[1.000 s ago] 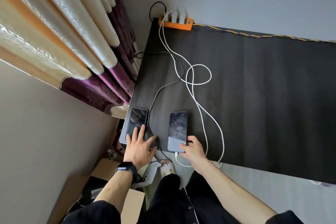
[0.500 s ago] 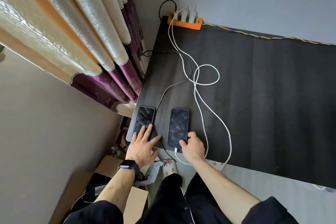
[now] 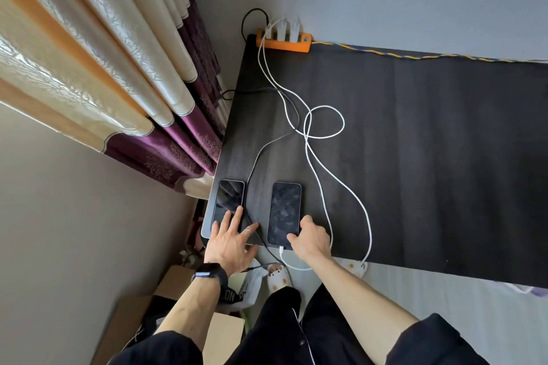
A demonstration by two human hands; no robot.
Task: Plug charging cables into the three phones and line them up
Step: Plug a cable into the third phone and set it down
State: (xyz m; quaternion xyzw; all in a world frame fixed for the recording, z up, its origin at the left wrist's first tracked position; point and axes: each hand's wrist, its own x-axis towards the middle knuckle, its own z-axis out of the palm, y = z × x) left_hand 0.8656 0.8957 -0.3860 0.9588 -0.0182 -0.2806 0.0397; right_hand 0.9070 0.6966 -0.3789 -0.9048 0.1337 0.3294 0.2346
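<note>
Two dark-screened phones lie side by side near the front left corner of the black table (image 3: pixel 415 157). My left hand (image 3: pixel 231 241) rests flat with spread fingers on the lower end of the left phone (image 3: pixel 228 201). My right hand (image 3: pixel 311 238) grips the lower right corner of the right phone (image 3: pixel 284 210), thumb on the screen. A white cable (image 3: pixel 314 163) is plugged into that phone's bottom end. A dark braided cable (image 3: pixel 261 154) runs between the phones and off the front edge. A second white cable (image 3: pixel 360 204) hangs over the front edge. No third phone shows.
An orange power strip (image 3: pixel 283 44) with white chargers sits at the table's back left corner against the wall. Curtains (image 3: pixel 118 68) hang to the left of the table. Cardboard boxes (image 3: pixel 178 284) and a bag lie on the floor under my left arm.
My right hand has slid the right phone a little further onto the table, so it lies closer to level with the left phone. My left hand has stayed on the left phone.
</note>
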